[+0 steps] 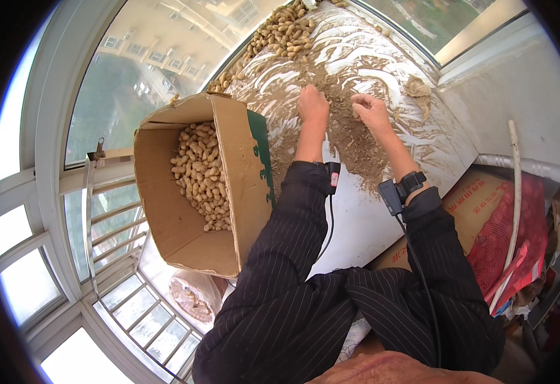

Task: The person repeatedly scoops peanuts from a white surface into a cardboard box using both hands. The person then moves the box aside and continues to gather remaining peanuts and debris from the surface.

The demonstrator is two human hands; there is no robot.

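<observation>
Both hands work over a heap of brown soil and plant debris (357, 150) spread on a white tabletop (350, 224). My left hand (313, 105) is closed over the far part of the heap, and whatever its fingers hold is hidden. To its right, my right hand (372, 114) has its fingers curled in a pinch; I cannot make out anything between them. A pile of unshelled peanuts (288, 33) lies beyond the hands at the far edge. Left of my left arm, an open cardboard box (184, 249) tilts on its side with many peanuts (202, 173) inside.
Windows border the far and left sides, with a metal railing (117, 224) at left. A crumpled brown scrap (418, 91) lies far right. At right are a red mesh bag (501, 221), a pale stick (515, 185) and cardboard. A plastic bag (193, 294) sits below the box.
</observation>
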